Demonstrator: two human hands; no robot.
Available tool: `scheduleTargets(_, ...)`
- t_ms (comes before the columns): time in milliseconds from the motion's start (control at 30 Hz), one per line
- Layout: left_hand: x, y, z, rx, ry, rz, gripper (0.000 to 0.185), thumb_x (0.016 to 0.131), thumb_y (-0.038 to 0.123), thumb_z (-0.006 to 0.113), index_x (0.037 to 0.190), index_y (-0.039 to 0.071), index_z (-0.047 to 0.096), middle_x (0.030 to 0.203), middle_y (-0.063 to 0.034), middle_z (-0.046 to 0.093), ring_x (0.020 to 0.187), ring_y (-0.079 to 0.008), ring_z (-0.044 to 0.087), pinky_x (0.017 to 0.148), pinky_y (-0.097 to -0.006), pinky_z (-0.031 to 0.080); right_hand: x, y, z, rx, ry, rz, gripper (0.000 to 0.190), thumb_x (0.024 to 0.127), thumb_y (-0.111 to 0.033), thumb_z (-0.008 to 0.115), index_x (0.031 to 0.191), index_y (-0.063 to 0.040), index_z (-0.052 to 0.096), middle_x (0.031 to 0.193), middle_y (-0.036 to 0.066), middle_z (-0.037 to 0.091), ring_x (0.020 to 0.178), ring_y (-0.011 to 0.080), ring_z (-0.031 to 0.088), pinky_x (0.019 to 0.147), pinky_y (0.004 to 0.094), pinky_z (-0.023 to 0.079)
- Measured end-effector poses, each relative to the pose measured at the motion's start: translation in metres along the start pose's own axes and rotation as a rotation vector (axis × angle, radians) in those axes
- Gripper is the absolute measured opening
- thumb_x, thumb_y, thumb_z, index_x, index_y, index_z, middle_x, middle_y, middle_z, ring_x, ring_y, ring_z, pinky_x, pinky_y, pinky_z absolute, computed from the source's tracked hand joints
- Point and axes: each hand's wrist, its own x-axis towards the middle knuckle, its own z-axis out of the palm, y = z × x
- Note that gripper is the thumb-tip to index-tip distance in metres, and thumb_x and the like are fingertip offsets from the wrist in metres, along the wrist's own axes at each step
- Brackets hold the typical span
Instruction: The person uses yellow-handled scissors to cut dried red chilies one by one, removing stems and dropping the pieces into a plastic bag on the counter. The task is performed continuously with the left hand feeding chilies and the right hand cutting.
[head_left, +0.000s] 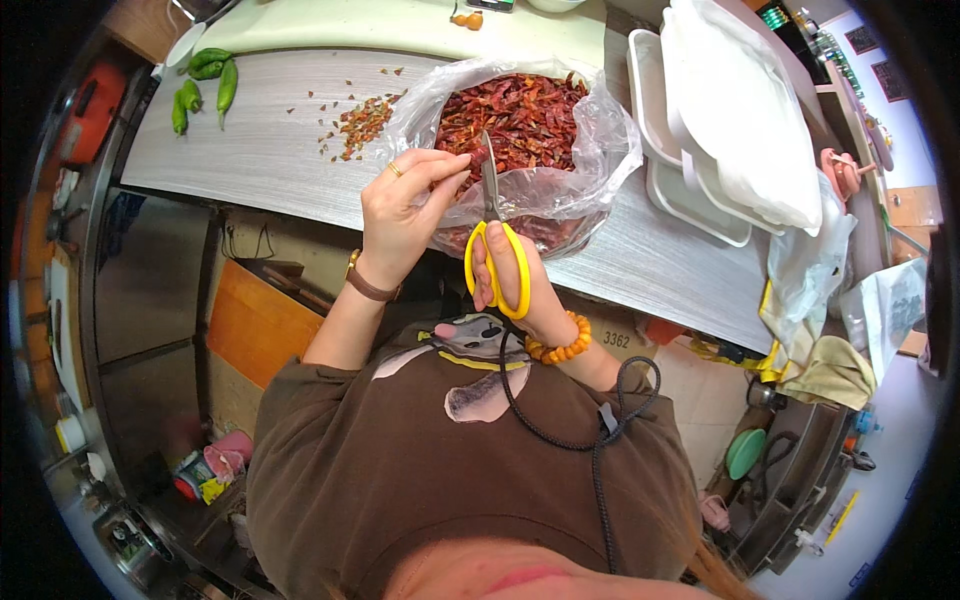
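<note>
My left hand (411, 206) pinches a dried red chili (479, 155) by one end, over the left side of a clear plastic bag (611, 139). Through the handles of yellow-handled scissors (490, 187) go the fingers of my right hand (517, 277); the blades point away from me, beside the chili. Whether the blades touch it I cannot tell. Many dried red chilies (517, 112) fill the open bag. Left of the bag lies a small scattered pile of chili stem ends (365, 124) on the grey table.
Several green peppers (227, 86) lie at the table's far left. White plastic trays (739, 112) are stacked right of the bag. A pale mat (315, 26) runs along the back, with a small gourd-shaped object (469, 20) on it. The grey table's (262, 165) near edge is before me.
</note>
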Motion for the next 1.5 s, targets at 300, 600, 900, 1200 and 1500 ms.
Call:
scheduleTargets(300,0.005,-0.005,0.000,-0.056,0.072,-0.060,0.013,0.075,-0.003,0.070,0.087,0.001,0.068,0.084,-0.0101,0.067,0.073,-0.0176,0.065,0.066,-0.0262,0.051,-0.001,0.008,0.005,-0.054,-0.007,-0.103,0.039,0.098,-0.041,0.041,0.084,-0.005,0.048,0.065,0.000,0.044,0.051,0.0080,0.048,0.054,0.0260,0.052)
scheduleTargets(600,0.003,-0.003,0.000,-0.082,-0.040,-0.047,0.011,0.078,-0.003,0.068,0.089,0.000,0.068,0.084,-0.0094,0.067,0.072,-0.0160,0.065,0.065,-0.0258,0.051,0.000,0.006,0.002,-0.052,0.043,-0.031,0.044,0.099,-0.041,0.038,0.081,-0.003,0.048,0.063,0.002,0.045,0.049,0.0092,0.048,0.049,0.0250,0.049)
scheduleTargets(900,-0.001,-0.019,-0.003,-0.207,0.057,-0.221,0.009,0.078,-0.001,0.070,0.087,0.000,0.068,0.082,-0.0077,0.068,0.072,-0.0131,0.064,0.066,-0.0247,0.050,-0.001,0.011,0.001,-0.115,-0.032,-0.092,0.036,0.098,-0.036,0.045,0.082,-0.004,0.048,0.067,0.000,0.046,0.050,0.0081,0.050,0.049,0.0220,0.048)
scheduleTargets(1200,0.008,-0.010,-0.011,0.059,-0.080,0.078,0.012,0.071,-0.001,0.071,0.082,0.002,0.066,0.082,-0.0080,0.066,0.079,-0.0245,0.063,0.070,-0.0316,0.050,0.002,0.013,0.003,-0.174,0.021,-0.108,0.037,0.098,-0.037,0.047,0.084,-0.002,0.051,0.063,0.000,0.046,0.047,0.0087,0.052,0.044,0.0220,0.045)
scheduleTargets(1500,0.009,-0.015,-0.019,-0.021,0.016,-0.147,0.009,0.078,-0.002,0.068,0.086,0.000,0.065,0.080,-0.0055,0.064,0.074,-0.0136,0.060,0.070,-0.0255,0.048,0.000,0.008,0.002,-0.100,0.031,-0.038,0.041,0.099,-0.038,0.042,0.078,-0.003,0.049,0.061,0.001,0.046,0.046,0.0087,0.048,0.046,0.0240,0.048)
